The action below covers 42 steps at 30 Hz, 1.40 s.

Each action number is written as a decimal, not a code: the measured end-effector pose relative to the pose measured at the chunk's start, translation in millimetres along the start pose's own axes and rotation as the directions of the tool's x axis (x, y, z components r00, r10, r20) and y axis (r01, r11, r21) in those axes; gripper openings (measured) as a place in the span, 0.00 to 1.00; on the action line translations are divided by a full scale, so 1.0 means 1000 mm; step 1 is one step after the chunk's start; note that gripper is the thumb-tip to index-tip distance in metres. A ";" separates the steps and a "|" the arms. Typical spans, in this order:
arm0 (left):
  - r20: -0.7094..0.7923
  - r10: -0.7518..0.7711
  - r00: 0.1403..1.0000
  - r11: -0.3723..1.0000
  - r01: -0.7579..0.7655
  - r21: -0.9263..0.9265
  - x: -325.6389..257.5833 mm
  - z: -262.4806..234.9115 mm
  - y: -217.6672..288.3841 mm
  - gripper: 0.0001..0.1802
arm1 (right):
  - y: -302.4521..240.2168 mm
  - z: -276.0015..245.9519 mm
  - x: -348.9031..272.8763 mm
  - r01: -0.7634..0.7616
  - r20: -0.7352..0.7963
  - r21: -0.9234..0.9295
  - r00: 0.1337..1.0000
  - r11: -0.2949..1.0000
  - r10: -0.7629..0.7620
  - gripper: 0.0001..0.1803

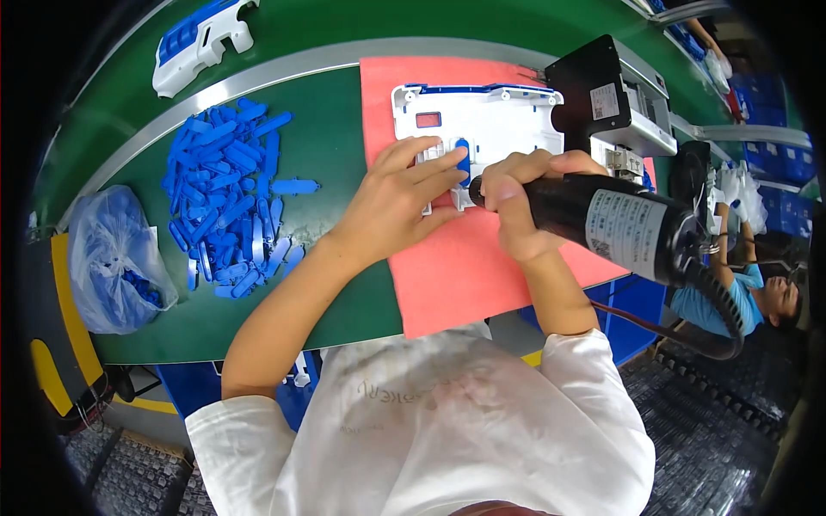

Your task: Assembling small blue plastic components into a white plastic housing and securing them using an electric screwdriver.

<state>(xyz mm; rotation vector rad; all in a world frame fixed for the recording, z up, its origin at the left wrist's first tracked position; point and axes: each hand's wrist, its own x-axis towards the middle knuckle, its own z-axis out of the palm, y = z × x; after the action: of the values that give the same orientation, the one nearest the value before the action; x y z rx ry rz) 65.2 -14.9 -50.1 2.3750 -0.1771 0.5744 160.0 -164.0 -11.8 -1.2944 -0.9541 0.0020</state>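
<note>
— What's under your hands right now?

— A white plastic housing (477, 120) with blue trim, flat on the pink mat (456, 267) at twelve o'clock from me. My left hand (391, 202) presses down on it with flat, spread fingers, right beside a small blue clip (463, 161) seated in its lower edge.

— And the right?

— My right hand (520, 206) is clenched round a black electric screwdriver (602, 219), tip down at the housing by that clip. I'd judge I'm at the fastening step (the tip itself is hidden behind my fingers). Next calls for holding the driver square and the housing pinned.

— Anything else nearby?

— A heap of loose blue clips (232, 193) on the green counter (335, 172) at ten o'clock, and a plastic bag (112, 258) of more beyond it.
</note>
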 end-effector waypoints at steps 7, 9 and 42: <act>-0.049 0.023 0.999 1.000 -0.023 -0.003 0.006 0.006 0.002 0.17 | 0.009 -0.018 0.006 0.103 0.076 -0.203 0.993 0.974 -0.089 0.27; -0.058 0.051 0.997 0.996 -0.047 0.075 0.003 0.003 -0.005 0.16 | -0.021 -0.008 0.027 0.110 -0.232 0.239 0.971 0.965 -0.053 0.27; -0.670 -0.599 0.438 0.107 0.873 0.476 -0.010 -0.281 -0.339 0.41 | -0.027 -0.202 -0.060 -0.296 -0.338 -0.782 0.941 0.549 0.025 0.22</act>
<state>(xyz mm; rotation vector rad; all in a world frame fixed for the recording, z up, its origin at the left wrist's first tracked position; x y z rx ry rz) 49.6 425.1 -65.2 2.5958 1.7978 0.5170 228.4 -365.2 -17.8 -2.1964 -0.5506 -0.5534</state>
